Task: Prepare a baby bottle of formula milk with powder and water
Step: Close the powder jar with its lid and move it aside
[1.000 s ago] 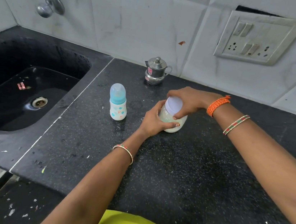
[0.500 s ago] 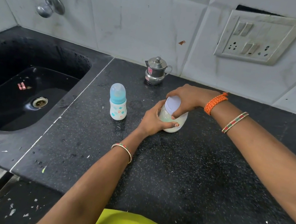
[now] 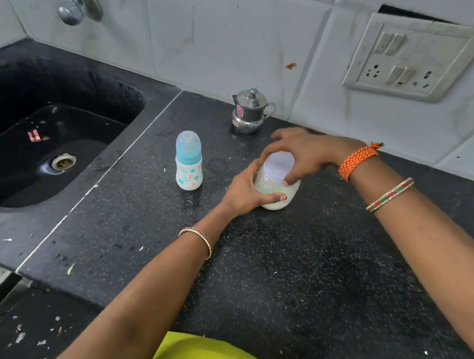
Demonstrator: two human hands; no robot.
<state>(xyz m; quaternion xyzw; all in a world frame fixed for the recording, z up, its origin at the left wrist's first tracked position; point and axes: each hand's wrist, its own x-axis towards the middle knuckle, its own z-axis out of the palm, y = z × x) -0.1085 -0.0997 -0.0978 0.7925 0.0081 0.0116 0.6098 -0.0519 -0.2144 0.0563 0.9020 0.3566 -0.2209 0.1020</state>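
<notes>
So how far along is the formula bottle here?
Early. Nothing looks done: the baby bottle stands capped, apart on the counter. In hand: left hand steadies the powder jar, right hand grips its lid. Scooping, water, mixing remain.

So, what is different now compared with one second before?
The right hand turned on the jar's white lid: its fingers now spread out toward the steel pot, the thumb at the lid's near edge. The lid remains on. The left hand still grips the jar. The baby bottle has not moved.
</notes>
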